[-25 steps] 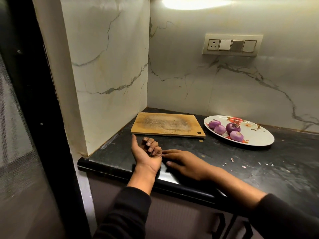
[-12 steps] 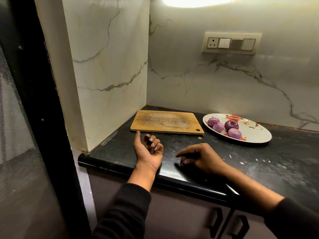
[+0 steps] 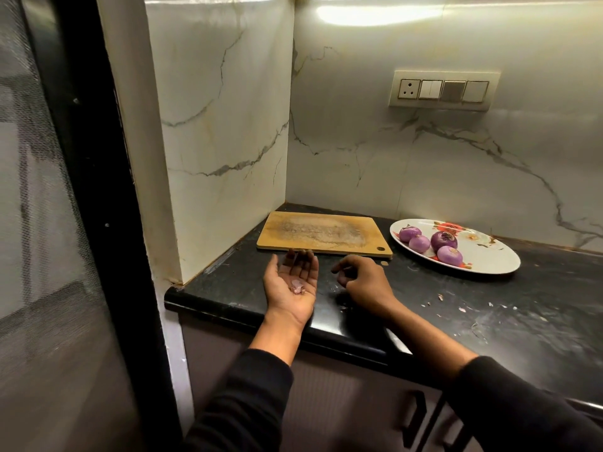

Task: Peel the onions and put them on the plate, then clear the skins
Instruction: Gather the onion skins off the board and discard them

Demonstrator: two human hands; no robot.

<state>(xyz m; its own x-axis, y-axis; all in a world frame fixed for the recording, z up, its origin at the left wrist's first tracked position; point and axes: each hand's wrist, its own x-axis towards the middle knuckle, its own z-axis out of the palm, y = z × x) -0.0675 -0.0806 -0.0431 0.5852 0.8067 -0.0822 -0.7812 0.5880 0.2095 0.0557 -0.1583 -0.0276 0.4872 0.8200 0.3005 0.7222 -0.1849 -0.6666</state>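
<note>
Step in hand: clearing the skins, by the look of it. Four peeled onions (image 3: 431, 244) already sit together on the left half of the plate (image 3: 499, 265), right of centre in the frame.
Left hand: the left hand (image 3: 291, 282) lies palm up at lower centre, fingers straight, cupping a small heap of pinkish skin scraps (image 3: 297, 286) in the hollow of the palm; the grip is released.
Right hand: the right hand (image 3: 362, 280) hovers just beside it with fingers curled inward, thumb and fingertips drawn close. Whether that grip pinches a scrap cannot be told.
Next move: judged from the scene, the pinch goes over the open palm to drop whatever it carries, then back to the loose flecks (image 3: 463, 308) strewn to the right. They are thin and light, so a sweep may serve better than picking.
Surface: a dark, glossy stone bench (image 3: 538, 327), smeared and dusted with peel. A worn wooden cutting board (image 3: 323, 233) lies beyond the hands, close to the plate's left rim.
Room: a marble-look corner alcove with grey veining, a switch panel (image 3: 444, 91) at upper right, a lamp's glare across the top, cabinet handles (image 3: 416, 415) below and a dark door frame at left.
</note>
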